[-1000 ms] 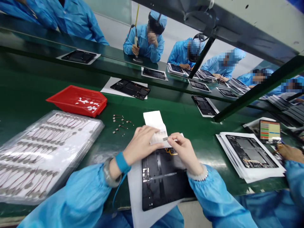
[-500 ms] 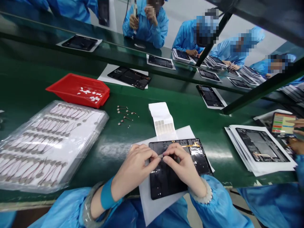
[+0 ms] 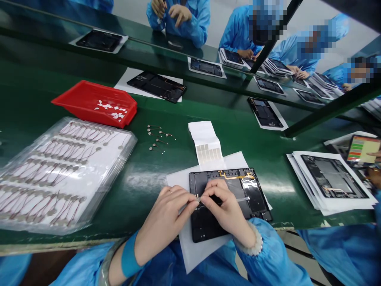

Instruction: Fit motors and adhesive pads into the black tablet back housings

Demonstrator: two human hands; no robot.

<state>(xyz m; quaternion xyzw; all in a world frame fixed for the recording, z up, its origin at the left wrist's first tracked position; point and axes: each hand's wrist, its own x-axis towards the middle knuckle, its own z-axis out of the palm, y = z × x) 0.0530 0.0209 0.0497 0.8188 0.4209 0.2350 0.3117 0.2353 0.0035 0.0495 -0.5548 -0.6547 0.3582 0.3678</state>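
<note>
In front of me a black tablet housing [image 3: 208, 230] lies open side up on a white sheet [image 3: 190, 254]. Over its left part my left hand [image 3: 175, 208] has thumb and forefinger pinched together. My right hand [image 3: 222, 204] pinches right beside it, the fingertips of both hands nearly touching. Whatever small piece sits between them is too small to name. A gold flex cable [image 3: 235, 176] runs along the housing's far edge. Behind the housing is a strip of backing paper [image 3: 205, 133] with rectangular stickers. Several small round parts with thin wires [image 3: 156, 140] lie to its left.
On the left, a clear plastic tray [image 3: 98, 180] holds rows of wired round parts. A red bin [image 3: 92, 101] with white scraps stands behind it. More housings on paper [image 3: 157, 86] lie farther back. At right are a stacked housing [image 3: 333, 176], a slanted green post [image 3: 327, 105] and a co-worker's hand.
My view has shifted slightly, and my pinched fingertips have moved a little over the housing. A thin pale strip now shows right of my right hand.
</note>
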